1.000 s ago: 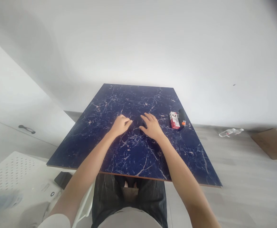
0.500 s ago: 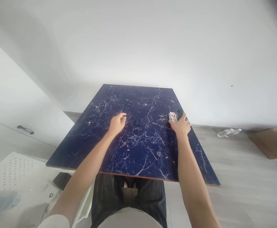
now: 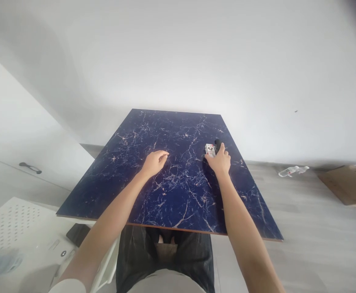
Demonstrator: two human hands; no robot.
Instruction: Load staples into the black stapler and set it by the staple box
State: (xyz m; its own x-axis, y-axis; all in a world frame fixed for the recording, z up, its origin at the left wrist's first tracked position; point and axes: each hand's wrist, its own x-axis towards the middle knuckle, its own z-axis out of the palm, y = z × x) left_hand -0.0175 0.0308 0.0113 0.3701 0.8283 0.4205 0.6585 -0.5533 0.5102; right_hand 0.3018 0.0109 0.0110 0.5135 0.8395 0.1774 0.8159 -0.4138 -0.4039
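Blue white-veined tabletop [image 3: 165,199]: right hand [image 3: 220,162] grips thumb-side white box [image 3: 209,148] and black cylinder [image 3: 217,143], likely securing both; left hand [image 3: 153,162] curls loosely closed.

Plain room, home or office unclear: white wall [image 3: 178,61] beyond left hand [image 3: 154,163], dark handle [image 3: 30,167] leftward; bottle [image 3: 288,171], cardboard [image 3: 345,185] on floor [image 3: 312,232], right of right hand [image 3: 219,161].
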